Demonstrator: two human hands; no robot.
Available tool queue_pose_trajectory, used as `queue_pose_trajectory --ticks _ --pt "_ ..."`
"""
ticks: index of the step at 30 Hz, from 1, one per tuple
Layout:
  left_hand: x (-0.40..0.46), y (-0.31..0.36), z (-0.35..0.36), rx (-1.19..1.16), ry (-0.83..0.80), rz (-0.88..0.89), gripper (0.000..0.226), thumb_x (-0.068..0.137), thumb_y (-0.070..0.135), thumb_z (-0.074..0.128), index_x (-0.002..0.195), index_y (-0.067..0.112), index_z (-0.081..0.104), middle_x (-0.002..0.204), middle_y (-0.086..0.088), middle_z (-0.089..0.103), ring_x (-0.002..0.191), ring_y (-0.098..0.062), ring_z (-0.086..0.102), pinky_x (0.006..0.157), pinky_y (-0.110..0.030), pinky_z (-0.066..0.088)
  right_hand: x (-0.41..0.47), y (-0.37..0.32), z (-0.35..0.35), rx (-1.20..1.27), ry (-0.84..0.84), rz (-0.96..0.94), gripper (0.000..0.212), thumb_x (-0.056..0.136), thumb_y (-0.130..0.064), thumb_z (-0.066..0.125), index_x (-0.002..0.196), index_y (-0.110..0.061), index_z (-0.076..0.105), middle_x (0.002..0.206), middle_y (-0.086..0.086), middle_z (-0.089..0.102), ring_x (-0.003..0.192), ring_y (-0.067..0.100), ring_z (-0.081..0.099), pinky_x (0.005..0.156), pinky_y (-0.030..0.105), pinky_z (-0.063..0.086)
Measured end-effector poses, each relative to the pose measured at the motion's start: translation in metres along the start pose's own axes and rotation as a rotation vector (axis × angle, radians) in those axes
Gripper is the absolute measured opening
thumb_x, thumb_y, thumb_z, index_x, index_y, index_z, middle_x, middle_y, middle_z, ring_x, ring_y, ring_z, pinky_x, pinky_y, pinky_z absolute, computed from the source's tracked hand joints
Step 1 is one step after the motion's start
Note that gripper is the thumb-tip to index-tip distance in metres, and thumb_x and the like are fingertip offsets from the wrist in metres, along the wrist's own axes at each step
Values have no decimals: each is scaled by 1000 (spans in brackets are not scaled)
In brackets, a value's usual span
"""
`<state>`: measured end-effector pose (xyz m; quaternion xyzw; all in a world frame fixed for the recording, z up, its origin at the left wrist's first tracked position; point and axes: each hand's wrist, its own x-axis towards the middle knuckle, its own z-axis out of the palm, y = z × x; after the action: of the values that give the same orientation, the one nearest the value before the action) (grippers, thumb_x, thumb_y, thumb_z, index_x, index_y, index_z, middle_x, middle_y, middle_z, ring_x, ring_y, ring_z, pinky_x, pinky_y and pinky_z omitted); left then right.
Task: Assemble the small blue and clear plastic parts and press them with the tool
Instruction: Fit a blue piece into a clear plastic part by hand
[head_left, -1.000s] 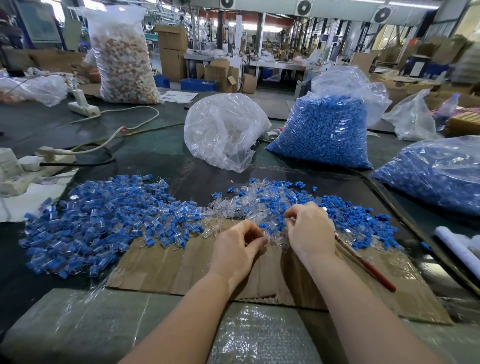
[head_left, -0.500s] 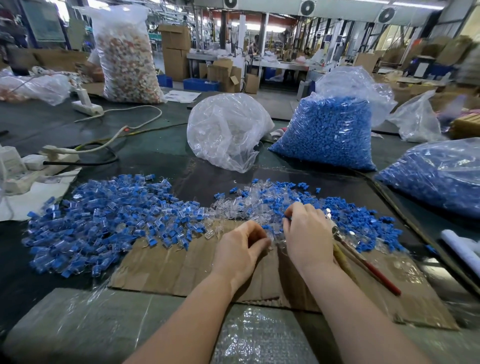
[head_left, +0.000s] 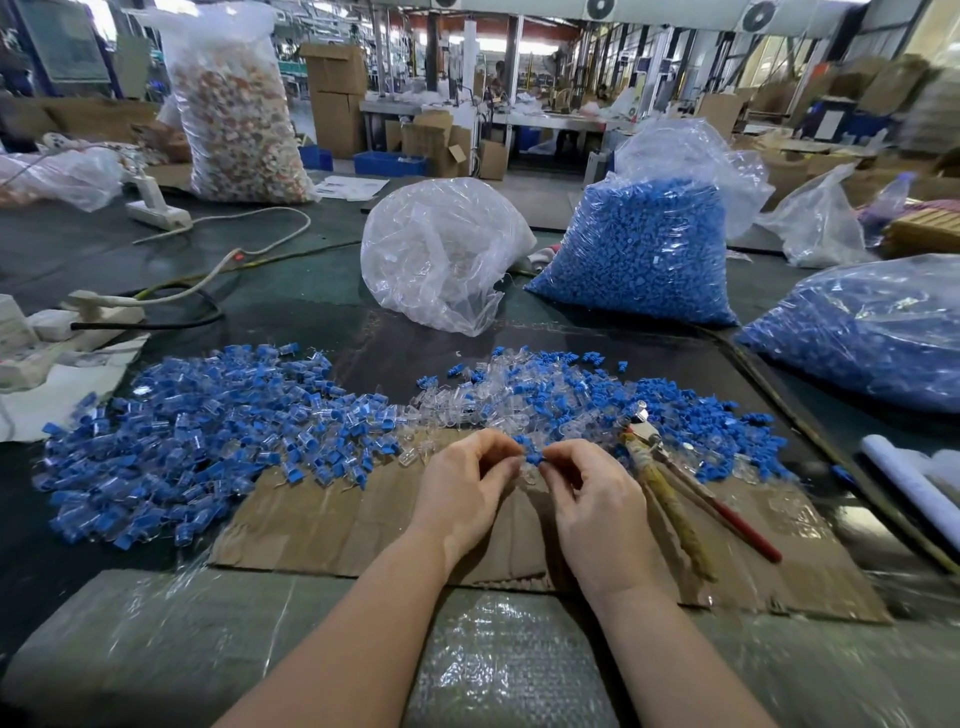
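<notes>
My left hand (head_left: 465, 486) and my right hand (head_left: 597, 499) meet over the cardboard sheet (head_left: 332, 525). Between their fingertips they pinch a small blue part (head_left: 532, 457); a clear part seems to hang just under it, though it is hard to make out. Behind the hands lies a mixed heap of loose clear and blue parts (head_left: 545, 387). A wide pile of joined blue-and-clear pieces (head_left: 197, 431) spreads to the left. The pressing tool (head_left: 685, 493), pliers with one red and one wrapped handle, rests on the cardboard just right of my right hand.
A clear bag (head_left: 441, 254), a full bag of blue parts (head_left: 639, 249) and another blue bag (head_left: 872, 332) stand behind the heaps. A power strip and cables (head_left: 104, 312) lie at the left. A white roll (head_left: 914, 483) sits at the right edge.
Both hands have drawn back from the mixed heap toward me and turned fingertips together, now pinching a blue part between them. The camera view shifted slightly.
</notes>
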<state>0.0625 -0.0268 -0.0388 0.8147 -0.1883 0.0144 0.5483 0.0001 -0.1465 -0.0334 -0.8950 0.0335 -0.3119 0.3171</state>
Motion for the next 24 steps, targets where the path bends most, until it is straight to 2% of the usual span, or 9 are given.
queue_pose_trajectory --ticks 4,9,12,15,17,20,24 --pt "0 -1 1 -87 -7 -26 25 83 8 67 77 31 61 72 9 67 69 -2 64 65 -13 50 0 0 2 -23 -26 -1 4 84 -8 66 85 -12 66 82 -2 65 79 17 59 74 32 49" --pt "-1 -1 0 -128 -21 -6 29 80 4 70 72 31 63 71 9 67 65 4 62 61 -9 46 -1 -1 3 -57 -42 -9 2 82 -10 67 81 -12 65 79 -1 64 77 18 57 71 32 47" --pt "-1 -1 -1 -102 -68 9 26 80 6 70 73 30 65 73 10 67 70 1 63 66 -11 48 -1 -1 3 -83 -59 -15 2 82 -13 68 81 -12 66 79 0 64 77 19 57 71 32 46" --pt "-1 -1 -1 -74 -70 -2 23 82 8 68 76 30 64 78 7 68 76 -7 64 73 -18 51 -1 -1 3 -72 -68 -23 4 84 -16 67 85 -12 68 82 0 65 79 18 58 73 31 47" --pt "-1 0 -2 -100 -53 -18 22 84 7 65 78 28 64 78 5 68 74 -8 65 72 -18 51 0 -2 3 -52 -70 -33 9 86 -18 66 92 -13 69 87 -1 66 83 16 59 77 31 48" --pt "-1 1 -3 -121 -39 -24 21 86 5 62 80 26 64 76 5 67 69 0 63 66 -12 48 0 -2 1 -42 -73 -53 16 85 -17 67 100 -14 68 92 -2 65 89 15 58 80 30 48" --pt "-1 3 -4 -141 -47 -32 23 86 4 62 79 25 63 74 5 67 65 4 61 62 -9 46 0 -2 1 -26 -90 -62 21 82 -12 70 103 -15 70 89 -3 62 87 16 57 78 33 49"
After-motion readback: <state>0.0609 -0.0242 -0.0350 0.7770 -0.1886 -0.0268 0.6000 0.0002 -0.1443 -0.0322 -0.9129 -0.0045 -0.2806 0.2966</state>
